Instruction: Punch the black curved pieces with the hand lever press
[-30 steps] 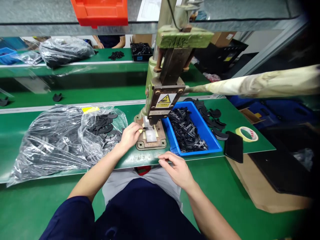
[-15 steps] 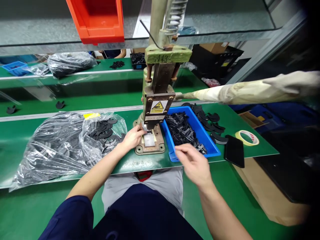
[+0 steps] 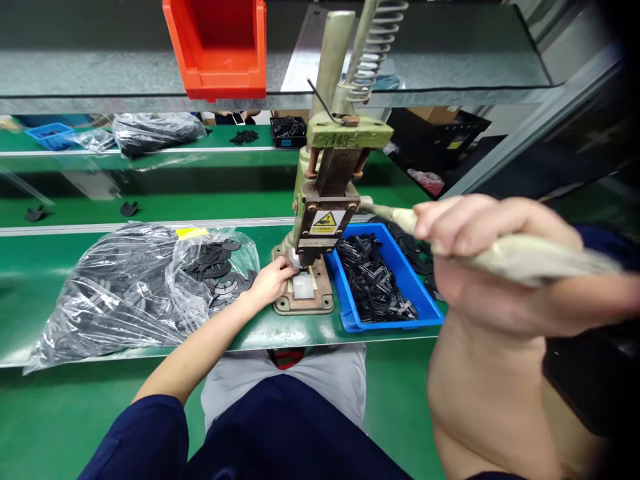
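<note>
A green hand press [image 3: 327,200] stands on the green bench, its ram low over a brown base plate [image 3: 305,297]. My left hand [image 3: 271,282] rests at the base plate, fingers pinched on a small part under the ram; the part itself is too small to make out. My right hand [image 3: 480,233] is close to the camera and wrapped round the press's cloth-covered lever handle [image 3: 530,257], which slopes down to the right. A blue tray [image 3: 430,303] of small black parts sits just right of the press.
A clear plastic bag [image 3: 125,287] of black curved pieces lies left of the press. More black pieces lie behind the blue tray. An orange bin [image 3: 220,47] sits on the shelf above. Another bench behind carries bags, trays and a person's arms.
My right hand rose from the bench edge near the blue tray and took hold of the lever handle. The handle has swung downward. My left hand stayed at the base plate.
</note>
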`<state>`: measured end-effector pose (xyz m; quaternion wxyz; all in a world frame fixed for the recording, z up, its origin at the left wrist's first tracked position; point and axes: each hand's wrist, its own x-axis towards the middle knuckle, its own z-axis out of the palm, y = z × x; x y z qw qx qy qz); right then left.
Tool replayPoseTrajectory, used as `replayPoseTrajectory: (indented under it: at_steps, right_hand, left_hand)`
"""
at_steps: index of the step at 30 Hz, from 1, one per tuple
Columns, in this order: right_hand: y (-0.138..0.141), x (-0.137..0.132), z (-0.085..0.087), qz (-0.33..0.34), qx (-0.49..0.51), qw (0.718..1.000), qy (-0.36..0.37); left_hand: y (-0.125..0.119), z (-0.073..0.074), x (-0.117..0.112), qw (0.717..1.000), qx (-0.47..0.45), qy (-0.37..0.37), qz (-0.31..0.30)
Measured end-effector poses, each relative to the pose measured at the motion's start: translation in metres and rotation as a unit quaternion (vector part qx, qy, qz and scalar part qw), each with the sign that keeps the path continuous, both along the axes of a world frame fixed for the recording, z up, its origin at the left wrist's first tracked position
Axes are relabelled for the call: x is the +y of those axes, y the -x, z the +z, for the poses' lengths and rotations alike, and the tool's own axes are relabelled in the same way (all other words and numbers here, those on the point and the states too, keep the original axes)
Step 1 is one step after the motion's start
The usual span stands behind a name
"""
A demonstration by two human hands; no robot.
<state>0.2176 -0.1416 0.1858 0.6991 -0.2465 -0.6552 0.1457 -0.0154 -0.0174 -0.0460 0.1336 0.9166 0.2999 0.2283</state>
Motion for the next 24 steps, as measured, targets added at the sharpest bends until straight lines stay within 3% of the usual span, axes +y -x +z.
replayPoseTrajectory:
  at_steps: [6,9,15,18,21,24]
  right_hand:
    - [0.024,-0.015,-0.099,-0.188,0.042,0.970,-0.146]
    - [0.028,-0.014,-0.131,-0.220,0.062,0.960,-0.165]
    - [0.023,-0.010,-0.139,-0.223,0.077,0.956,-0.172]
    - [0.023,-0.008,-0.139,-0.229,0.084,0.953,-0.180]
    - [0.025,-0.006,-0.140,-0.232,0.088,0.949,-0.196]
    - [0.026,-0.005,-0.141,-0.233,0.087,0.949,-0.195]
  left_hand:
    - [0.000,-0.002,0.000,1.000,-0.021,0.003,-0.007]
    - [0.000,0.000,-0.002,1.000,-0.023,0.017,-0.009]
    - [0.017,0.014,-0.013,0.999,-0.005,0.053,0.012]
    - [0.047,0.025,-0.010,0.992,0.033,0.065,0.106]
    - [0.086,0.037,0.000,0.966,0.111,0.090,0.214]
    - [0.115,0.045,0.010,0.944,0.168,0.126,0.253]
